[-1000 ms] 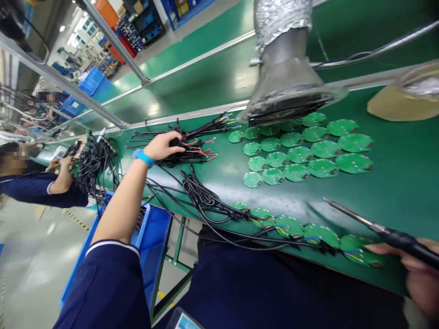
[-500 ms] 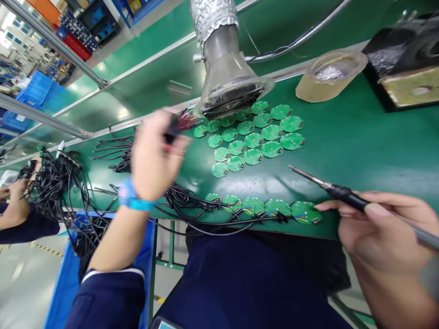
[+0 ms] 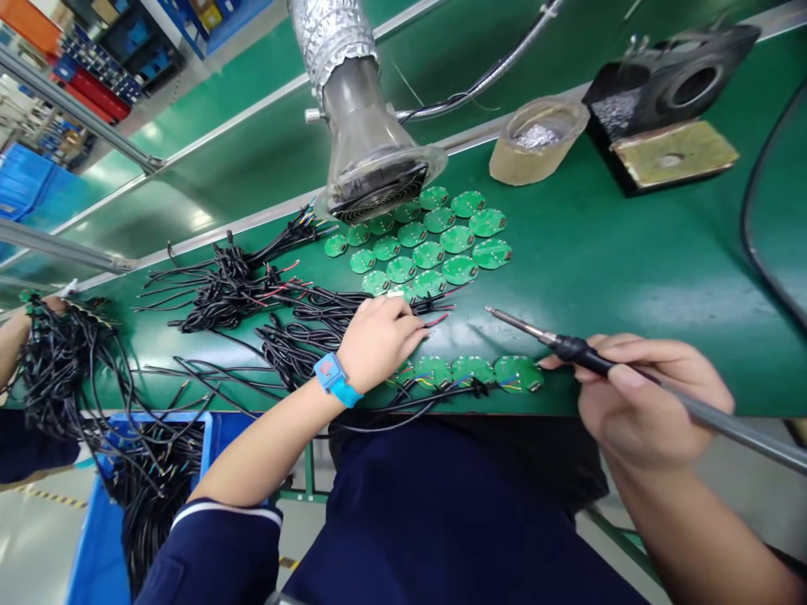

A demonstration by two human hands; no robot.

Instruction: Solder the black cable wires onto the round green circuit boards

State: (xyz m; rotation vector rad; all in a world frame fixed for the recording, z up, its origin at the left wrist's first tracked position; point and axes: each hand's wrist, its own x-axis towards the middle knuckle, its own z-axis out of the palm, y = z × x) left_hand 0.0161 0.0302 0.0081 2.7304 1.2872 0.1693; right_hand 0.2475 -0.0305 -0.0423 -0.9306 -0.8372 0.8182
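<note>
My right hand is wrapped round a soldering iron, whose tip points left over the green table. My left hand, with a blue watch on its wrist, is closed on black cables with red wire ends showing past its fingers. Rows of round green circuit boards lie beyond it. Along the front edge, more boards have coloured wires lying across them. Bundles of black cables are spread to the left of the boards.
A fume duct hangs over the boards. A tape roll and an iron stand are at the back right. A blue bin of cables is below at the left, where another person's arm reaches in.
My left hand has come down and right, from above the back cables to the front boards, now with cables in it. The view has shifted right; my right hand still holds the iron.
</note>
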